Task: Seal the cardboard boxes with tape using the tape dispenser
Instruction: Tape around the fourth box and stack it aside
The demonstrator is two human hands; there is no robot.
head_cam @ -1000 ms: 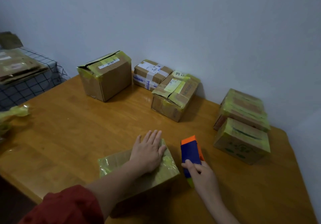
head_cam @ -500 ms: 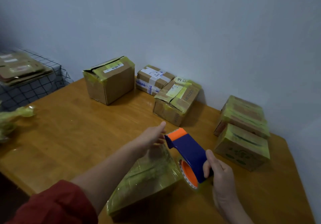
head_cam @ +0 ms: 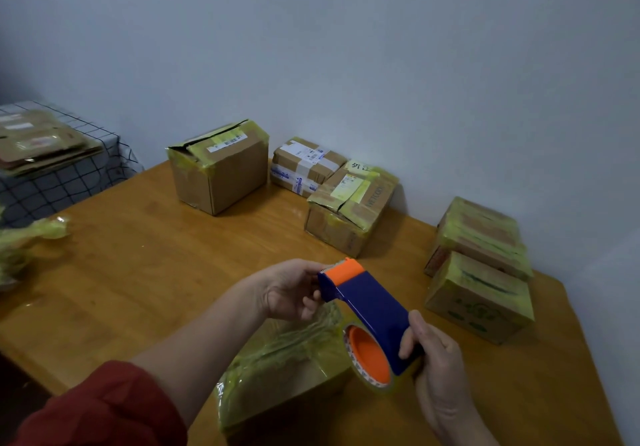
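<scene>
Above the near edge of the table (head_cam: pixel 138 272), your right hand (head_cam: pixel 438 359) grips the rear of the tape dispenser (head_cam: pixel 367 307), fingers curled round the blue body and thumb laid along its side. Your left hand (head_cam: pixel 291 290) is curled at the orange cutter end, fingertips tucked under it; whether it has the loose tape end cannot be told. This two-handed hold appears meant for finding and drawing off that end before a strip is laid. The tape roll (head_cam: pixel 367 359) hangs at the lower end, just over the nearest box (head_cam: pixel 277 373). That box lies directly below your hands, within easy reach for taping, and already carries much yellowish tape. Further boxes stand well apart along the wall: a tall box (head_cam: pixel 225 175) with its top flap gaping, apparently still due sealing, and stacked boxes (head_cam: pixel 481 234) at right. Crumpled tape (head_cam: pixel 31 234) lies at far left
</scene>
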